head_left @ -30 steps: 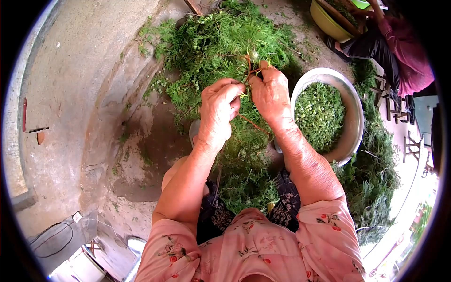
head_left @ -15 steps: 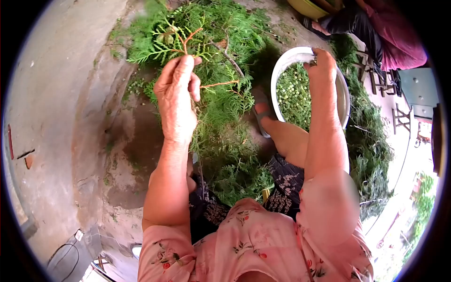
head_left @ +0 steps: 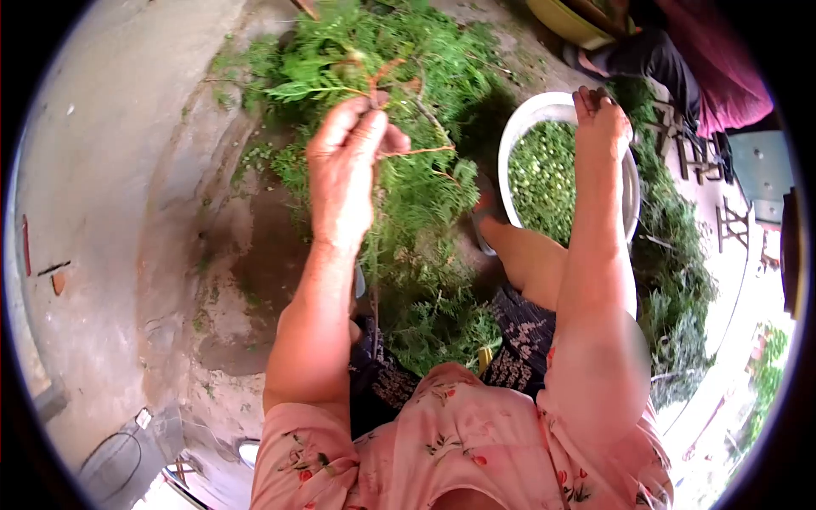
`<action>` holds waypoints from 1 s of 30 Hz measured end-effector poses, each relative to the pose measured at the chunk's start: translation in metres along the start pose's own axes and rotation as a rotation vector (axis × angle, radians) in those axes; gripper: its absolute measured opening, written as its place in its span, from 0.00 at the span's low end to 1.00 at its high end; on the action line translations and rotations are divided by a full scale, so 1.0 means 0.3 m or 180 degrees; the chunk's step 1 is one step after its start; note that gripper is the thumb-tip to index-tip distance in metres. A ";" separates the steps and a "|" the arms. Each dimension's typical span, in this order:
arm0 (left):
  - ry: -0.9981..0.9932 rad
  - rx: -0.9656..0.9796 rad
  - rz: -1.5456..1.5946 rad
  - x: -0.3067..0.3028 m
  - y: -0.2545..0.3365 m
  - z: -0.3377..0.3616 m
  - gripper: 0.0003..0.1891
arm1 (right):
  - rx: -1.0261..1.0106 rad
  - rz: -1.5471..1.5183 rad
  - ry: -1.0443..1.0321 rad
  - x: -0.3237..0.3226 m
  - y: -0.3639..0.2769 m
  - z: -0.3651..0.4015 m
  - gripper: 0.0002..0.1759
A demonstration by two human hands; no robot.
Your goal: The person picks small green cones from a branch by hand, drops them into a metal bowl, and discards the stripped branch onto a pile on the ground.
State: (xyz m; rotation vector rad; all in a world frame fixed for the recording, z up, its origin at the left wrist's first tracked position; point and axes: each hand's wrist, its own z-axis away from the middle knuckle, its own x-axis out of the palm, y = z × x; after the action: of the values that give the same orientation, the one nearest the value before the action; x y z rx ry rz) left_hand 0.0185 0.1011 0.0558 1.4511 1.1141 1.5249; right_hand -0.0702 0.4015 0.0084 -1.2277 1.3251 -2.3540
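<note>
At two o'clock, right hand over the basin; sprig left to one hand

The two hands, together on the sprig a second ago, have parted. At eleven o'clock the left hand (head_left: 344, 161) grips the leafy sprig (head_left: 387, 68) by its orange stem, between thumb and fingers, with the tips up towards twelve (they blur against the heap of greenery (head_left: 463, 64) behind). That hand now bears the sprig alone, leaving the right free of it.

The right hand (head_left: 603, 127) reaches across the far rim of the basin (head_left: 504, 161), fingers loosely bent; I cannot tell whether they hold anything. Below its wrist, inside the basin, lie small green bits and pale round cones (head_left: 540, 183). More cut greenery (head_left: 442, 331) lies near six o'clock, between the knees. Further out, a yellow-green tub (head_left: 565, 25) stands at one, beside another person (head_left: 718, 51).
</note>
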 end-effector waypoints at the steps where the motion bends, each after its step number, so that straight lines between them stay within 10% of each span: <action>1: 0.0036 -0.0046 0.0088 0.011 0.004 0.001 0.08 | 0.0152 0.0221 -0.0169 0.030 0.012 0.026 0.10; 10: -0.0302 -0.0783 0.0418 0.014 0.029 0.013 0.09 | 0.1462 0.0865 -0.2231 0.227 0.130 0.376 0.26; 20: -0.0652 -0.1187 -0.0024 0.032 0.018 0.023 0.09 | 0.2215 0.0662 -0.2387 0.270 0.130 0.452 0.20; 28: -0.0499 -0.1118 0.0016 0.044 0.023 0.042 0.09 | 0.1299 0.1605 -0.1783 0.273 0.126 0.461 0.08; 30: -0.0459 -0.1115 -0.0042 0.049 0.024 0.042 0.08 | -0.0562 0.2485 -0.2059 0.243 0.181 0.412 0.08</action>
State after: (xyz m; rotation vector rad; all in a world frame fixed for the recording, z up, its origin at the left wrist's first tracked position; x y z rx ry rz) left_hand 0.0301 0.1135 0.0675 1.2850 0.7268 1.4928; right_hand -0.0394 0.2548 0.0409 -1.0876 1.4212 -1.1998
